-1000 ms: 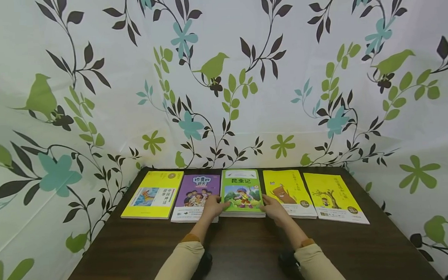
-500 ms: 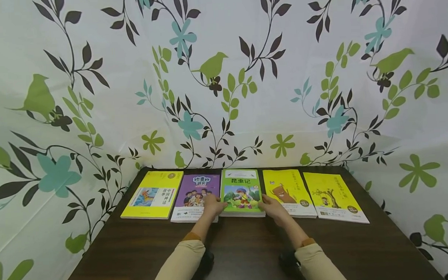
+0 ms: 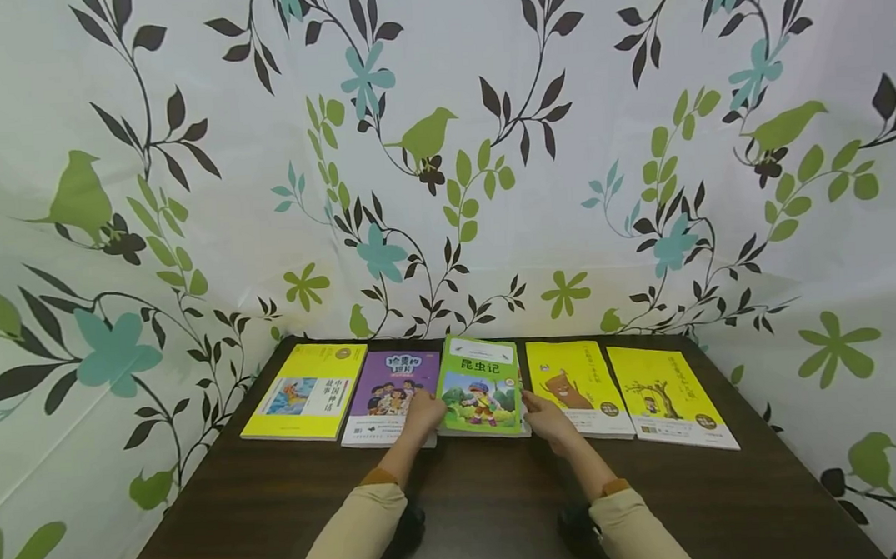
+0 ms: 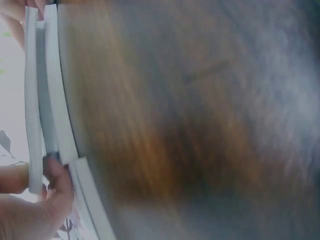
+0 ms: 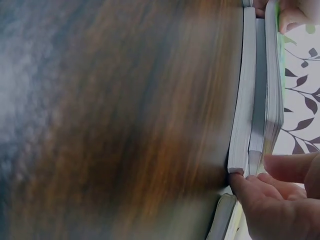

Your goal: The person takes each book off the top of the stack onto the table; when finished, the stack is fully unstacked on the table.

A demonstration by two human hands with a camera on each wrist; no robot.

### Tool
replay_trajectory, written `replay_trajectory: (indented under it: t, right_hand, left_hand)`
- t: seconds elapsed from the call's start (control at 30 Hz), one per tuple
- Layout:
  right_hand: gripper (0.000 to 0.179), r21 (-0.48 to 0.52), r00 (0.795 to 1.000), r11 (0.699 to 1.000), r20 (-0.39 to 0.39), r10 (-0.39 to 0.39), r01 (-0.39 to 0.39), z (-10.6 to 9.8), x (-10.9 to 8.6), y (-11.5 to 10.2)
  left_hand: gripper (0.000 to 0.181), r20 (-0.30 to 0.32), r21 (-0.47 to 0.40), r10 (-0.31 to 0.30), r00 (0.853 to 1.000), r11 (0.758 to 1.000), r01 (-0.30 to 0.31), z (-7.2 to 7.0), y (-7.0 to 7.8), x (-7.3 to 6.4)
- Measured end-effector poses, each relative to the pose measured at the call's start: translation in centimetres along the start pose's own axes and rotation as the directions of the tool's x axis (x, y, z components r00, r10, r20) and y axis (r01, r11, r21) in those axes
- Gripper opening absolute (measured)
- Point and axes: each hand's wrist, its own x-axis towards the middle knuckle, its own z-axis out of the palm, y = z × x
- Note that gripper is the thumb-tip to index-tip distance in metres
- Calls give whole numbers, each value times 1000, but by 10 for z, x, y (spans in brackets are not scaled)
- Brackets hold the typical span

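While left hand (image 3: 424, 416), right hand (image 3: 548, 419) hold green book (image 3: 480, 392), lower book (image 5: 244, 95) lies beneath

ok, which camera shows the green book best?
Head: the green book faces that camera, its front almost whole, with title and picture visible. Left wrist shows just its page edge, the left hand pinching one end. Right wrist shows that edge too, plus a thin strip of green.

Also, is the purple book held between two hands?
No, the green 昆虫记 book is between the left hand and right hand; the purple book lies beside it.
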Motion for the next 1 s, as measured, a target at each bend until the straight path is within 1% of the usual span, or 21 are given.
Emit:
replay_trajectory:
  t: [0.1, 0.17, 0.2, 0.33, 0.43, 0.53, 0.63, 0.73, 0.9, 1.0]
  right_hand:
    - [56, -68, 999, 997, -17, -32, 31, 0, -3, 0]
    - [55, -110, 999, 993, -35, -41, 37, 0, -4, 0]
    - [54, -127, 998, 991, -44, -39, 34, 0, -5, 0]
    - [54, -144, 998, 989, -50, -29, 21, 0, -6, -2]
    - [55, -158, 999, 987, -45, -30, 23, 1, -6, -2]
    - [56, -170, 998, 985, -49, -34, 25, 3, -5, -3]
    - [58, -174, 998, 985, -56, -27, 17, 3, -5, -4]
    - [58, -175, 998, 985, -66, -18, 7, 4, -5, -4]
    - [58, -182, 997, 983, -65, -29, 17, 3, -5, -3]
    - [58, -175, 998, 985, -61, -20, 9, 2, -7, -3]
  left_hand:
    - [42, 19, 3, -6, 1000, 1000, 6, -8, 1, 1]
    - [52, 25, -9, 1, 1000, 1000, 0, -13, 0, 3]
    - [54, 30, -18, -4, 1000, 1000, 5, -15, 0, 4]
    - [45, 59, -31, -43, 997, 999, 45, -23, 1, 5]
    - [38, 74, -78, -86, 994, 993, 91, -27, 2, 4]
    - [39, 82, -121, -98, 992, 987, 108, -28, 2, 3]
    - [40, 81, -140, -102, 992, 984, 112, -28, -1, 2]
    - [41, 72, -168, -86, 994, 981, 97, -28, -2, 1]
    - [44, 57, -208, -57, 997, 976, 67, -29, 0, -3]
    - [45, 62, -226, -50, 997, 972, 63, -31, 2, -6]
